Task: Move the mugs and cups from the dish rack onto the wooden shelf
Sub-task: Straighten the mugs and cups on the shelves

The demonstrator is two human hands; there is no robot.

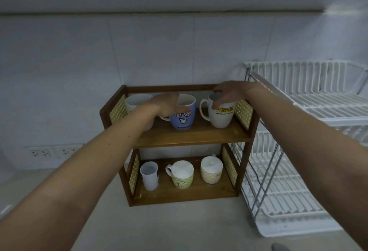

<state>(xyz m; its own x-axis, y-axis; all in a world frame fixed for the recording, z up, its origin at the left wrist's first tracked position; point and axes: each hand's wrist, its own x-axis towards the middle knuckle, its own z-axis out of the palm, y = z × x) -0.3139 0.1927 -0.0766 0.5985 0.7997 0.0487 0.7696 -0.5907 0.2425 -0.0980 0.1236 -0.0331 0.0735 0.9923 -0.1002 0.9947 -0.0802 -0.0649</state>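
Observation:
A two-tier wooden shelf (191, 138) stands on the counter against the wall. On its top tier my left hand (166, 104) grips a blue mug with a cartoon face (182, 120) at its handle side. My right hand (229, 92) holds the rim of a white mug with a yellow logo (222, 116) at the tier's right end. A plain white mug (136, 100) stands at the left end, partly hidden by my left arm. The lower tier carries a white tumbler (149, 175) and two yellow patterned lidded mugs (182, 175) (211, 169).
A white two-level dish rack (310, 95) stands right of the shelf, its tiers showing no cups. Wall sockets (52, 152) sit low on the tiled wall at left. A grey counter (179, 229) stretches in front.

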